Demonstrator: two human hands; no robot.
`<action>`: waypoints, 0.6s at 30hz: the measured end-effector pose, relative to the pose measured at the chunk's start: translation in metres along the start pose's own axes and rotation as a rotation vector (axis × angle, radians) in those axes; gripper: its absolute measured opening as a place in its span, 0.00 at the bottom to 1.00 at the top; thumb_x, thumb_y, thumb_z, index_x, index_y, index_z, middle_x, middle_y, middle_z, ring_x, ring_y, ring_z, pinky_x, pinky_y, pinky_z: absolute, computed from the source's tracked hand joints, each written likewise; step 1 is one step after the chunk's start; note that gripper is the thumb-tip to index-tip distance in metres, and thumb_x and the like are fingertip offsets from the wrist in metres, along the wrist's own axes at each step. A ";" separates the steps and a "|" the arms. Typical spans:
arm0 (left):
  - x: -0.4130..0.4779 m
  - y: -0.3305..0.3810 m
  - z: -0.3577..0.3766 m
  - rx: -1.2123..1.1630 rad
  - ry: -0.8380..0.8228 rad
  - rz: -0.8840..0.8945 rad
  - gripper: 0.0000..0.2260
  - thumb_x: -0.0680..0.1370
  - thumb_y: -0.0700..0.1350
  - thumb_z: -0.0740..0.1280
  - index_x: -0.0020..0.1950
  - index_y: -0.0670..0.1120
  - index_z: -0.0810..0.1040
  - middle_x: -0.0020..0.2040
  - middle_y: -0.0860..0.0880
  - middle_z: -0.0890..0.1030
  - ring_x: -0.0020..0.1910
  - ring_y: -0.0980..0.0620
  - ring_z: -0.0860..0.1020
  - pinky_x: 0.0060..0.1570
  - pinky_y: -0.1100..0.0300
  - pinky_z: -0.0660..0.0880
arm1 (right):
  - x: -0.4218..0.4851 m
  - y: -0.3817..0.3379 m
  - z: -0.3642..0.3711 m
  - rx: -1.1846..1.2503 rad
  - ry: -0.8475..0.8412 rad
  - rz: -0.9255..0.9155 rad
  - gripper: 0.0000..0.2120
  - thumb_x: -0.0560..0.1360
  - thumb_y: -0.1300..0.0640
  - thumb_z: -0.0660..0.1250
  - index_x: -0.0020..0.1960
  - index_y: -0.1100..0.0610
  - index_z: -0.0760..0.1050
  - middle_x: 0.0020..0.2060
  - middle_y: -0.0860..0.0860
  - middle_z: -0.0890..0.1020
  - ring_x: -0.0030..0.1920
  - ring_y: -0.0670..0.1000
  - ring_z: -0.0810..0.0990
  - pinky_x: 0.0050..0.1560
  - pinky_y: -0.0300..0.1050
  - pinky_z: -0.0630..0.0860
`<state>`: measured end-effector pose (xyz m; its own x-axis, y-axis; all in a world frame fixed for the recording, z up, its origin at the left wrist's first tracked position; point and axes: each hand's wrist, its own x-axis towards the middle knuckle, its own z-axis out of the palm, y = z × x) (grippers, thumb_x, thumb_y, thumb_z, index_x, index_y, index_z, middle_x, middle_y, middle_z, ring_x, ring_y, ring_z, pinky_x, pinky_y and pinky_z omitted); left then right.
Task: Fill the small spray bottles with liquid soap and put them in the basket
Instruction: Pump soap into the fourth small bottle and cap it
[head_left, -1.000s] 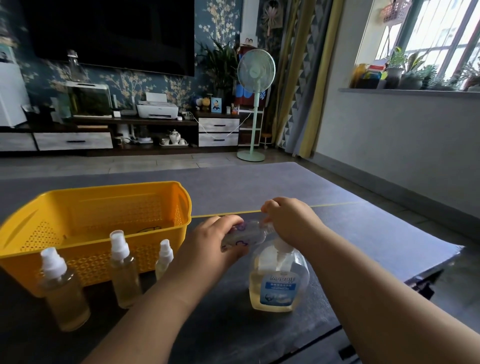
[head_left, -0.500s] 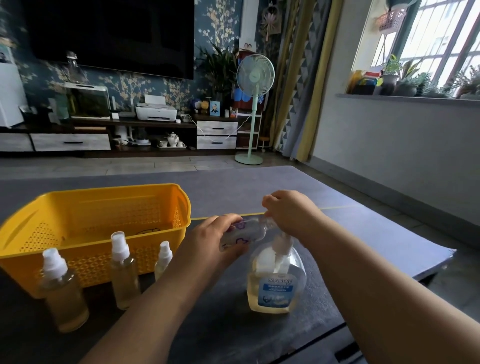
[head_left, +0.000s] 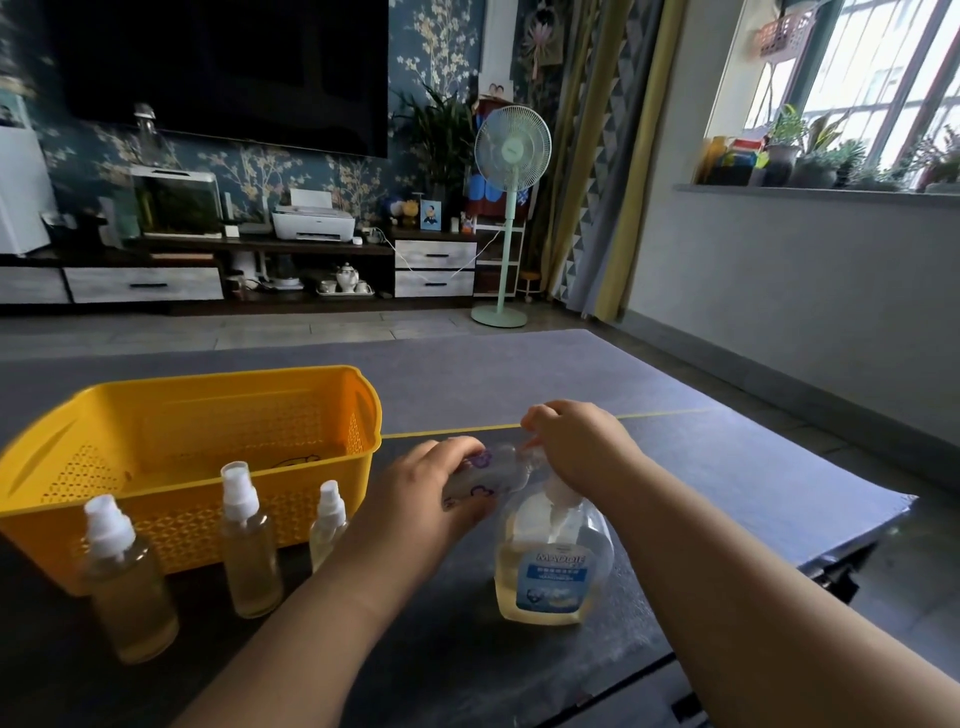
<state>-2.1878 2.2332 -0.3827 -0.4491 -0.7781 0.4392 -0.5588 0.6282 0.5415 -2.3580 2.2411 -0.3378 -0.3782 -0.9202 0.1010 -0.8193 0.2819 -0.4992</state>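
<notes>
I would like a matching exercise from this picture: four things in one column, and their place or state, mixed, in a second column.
1. yellow basket
2. soap bottle
3. small patterned bottle
4. three capped spray bottles

a. held sideways in both hands
b. standing in front of the basket
c. holds no bottles
d. upright on the table, below the hands

Pairs: 1-c, 2-d, 3-a, 4-b

dark table (head_left: 727, 467) w/ yellow basket (head_left: 218, 395), 3 spray bottles (head_left: 249, 540) in front, soap bottle (head_left: 550, 571) at right.
</notes>
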 end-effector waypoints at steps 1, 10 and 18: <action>0.001 -0.003 0.002 -0.010 -0.002 0.000 0.19 0.77 0.56 0.63 0.67 0.59 0.66 0.64 0.59 0.72 0.52 0.67 0.63 0.37 0.87 0.56 | 0.001 0.001 0.001 0.001 -0.003 0.016 0.16 0.81 0.57 0.53 0.58 0.62 0.77 0.55 0.60 0.81 0.55 0.62 0.78 0.57 0.54 0.77; 0.009 -0.005 0.002 -0.122 -0.004 0.006 0.20 0.75 0.53 0.67 0.66 0.57 0.69 0.59 0.58 0.75 0.46 0.66 0.70 0.35 0.81 0.66 | 0.008 -0.008 -0.013 0.096 0.040 0.027 0.16 0.81 0.52 0.56 0.56 0.59 0.79 0.53 0.58 0.83 0.48 0.55 0.78 0.53 0.48 0.75; 0.009 -0.007 0.003 -0.120 0.009 0.012 0.20 0.74 0.53 0.68 0.65 0.59 0.70 0.56 0.61 0.73 0.44 0.70 0.69 0.37 0.79 0.65 | 0.006 -0.006 -0.008 0.077 0.006 0.044 0.17 0.81 0.54 0.55 0.57 0.60 0.79 0.54 0.58 0.83 0.56 0.60 0.79 0.57 0.51 0.76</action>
<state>-2.1897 2.2222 -0.3846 -0.4489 -0.7709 0.4519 -0.4656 0.6335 0.6180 -2.3592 2.2360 -0.3275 -0.4163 -0.9054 0.0827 -0.7664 0.3005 -0.5677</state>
